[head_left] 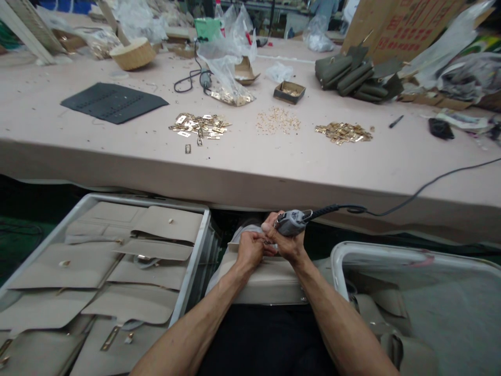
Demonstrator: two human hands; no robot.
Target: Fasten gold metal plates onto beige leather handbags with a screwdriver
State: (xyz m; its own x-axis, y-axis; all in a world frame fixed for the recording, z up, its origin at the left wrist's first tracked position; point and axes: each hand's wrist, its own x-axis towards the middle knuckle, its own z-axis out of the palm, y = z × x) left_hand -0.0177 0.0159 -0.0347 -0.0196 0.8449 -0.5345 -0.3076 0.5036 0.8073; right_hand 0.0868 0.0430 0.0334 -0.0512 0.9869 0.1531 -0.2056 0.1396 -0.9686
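Observation:
A beige bag (266, 279) lies across my lap, below the table edge. My right hand (287, 243) is wrapped round a grey corded electric screwdriver (291, 223), its cable running off to the right. Close beside it, my left hand (252, 248) has its fingers pinched together at the top of the bag. What those fingers hold is too small to make out, and the screwdriver's tip is hidden by the hands.
A crate (205, 219) of beige bags stands at left; a white bin (391, 250) with more beige pieces at right. On the table lie gold metal plates (201, 126), tiny screws (277, 121), another gold pile (344, 132), a small box (289, 92) and dark green pieces (348, 75).

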